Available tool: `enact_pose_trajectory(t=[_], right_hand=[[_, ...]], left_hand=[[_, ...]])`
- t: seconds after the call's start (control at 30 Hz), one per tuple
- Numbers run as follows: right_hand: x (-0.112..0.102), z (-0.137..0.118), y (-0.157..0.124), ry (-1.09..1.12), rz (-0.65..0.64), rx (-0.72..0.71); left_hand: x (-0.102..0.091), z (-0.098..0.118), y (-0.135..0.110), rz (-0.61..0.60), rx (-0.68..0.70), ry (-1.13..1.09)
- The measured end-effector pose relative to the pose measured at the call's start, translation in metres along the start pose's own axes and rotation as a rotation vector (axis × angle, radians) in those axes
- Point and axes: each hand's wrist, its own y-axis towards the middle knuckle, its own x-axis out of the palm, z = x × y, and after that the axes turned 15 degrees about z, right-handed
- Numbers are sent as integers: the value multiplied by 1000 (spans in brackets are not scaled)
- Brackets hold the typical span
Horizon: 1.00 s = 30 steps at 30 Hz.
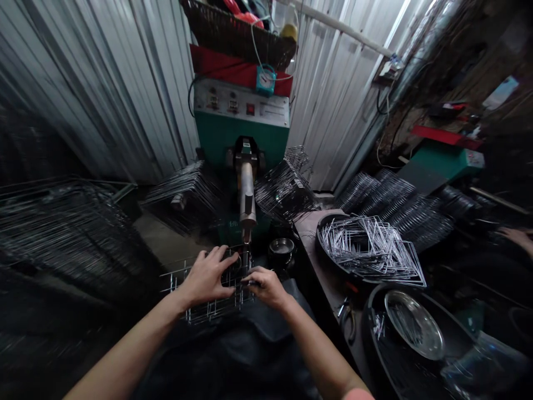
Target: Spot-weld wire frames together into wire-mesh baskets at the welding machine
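Observation:
A wire grid [200, 311] lies low in front of me, under the tip of a spot welder's metal arm [247, 191]. My left hand [208, 276] is over the grid, its fingers stretched out and the thumb apart; whether it presses on the wires is hard to see. Just right of the welder's tip, my right hand [266, 284] has its fingers closed in a pinch at the grid's edge. What sits between those fingertips is too small and dim to name. The green welding machine [241, 128] stands behind, with switches and a small teal dial clock [265, 79] on top.
Stacked wire racks stand left [62, 222] and behind. On the right, a black tub holds bent wire frames [370, 244]. Nearer are pliers [346, 319] and a black basin [375, 355] with a round metal dish [414, 325]. Another person's hand [518, 238] shows far right.

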Motion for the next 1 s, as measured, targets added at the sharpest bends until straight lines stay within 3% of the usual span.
enact_pose_trajectory(t=[0.3, 0.7, 1.0], right_hand=[[-6, 10, 28, 34, -11, -34], [-11, 4, 26, -70, -62, -52], [-4, 17, 56, -58, 33, -34]], left_hand=[[0, -3, 20, -13, -64, 23], [2, -6, 22, -16, -52, -1], [1, -16, 51, -65, -172, -39]])
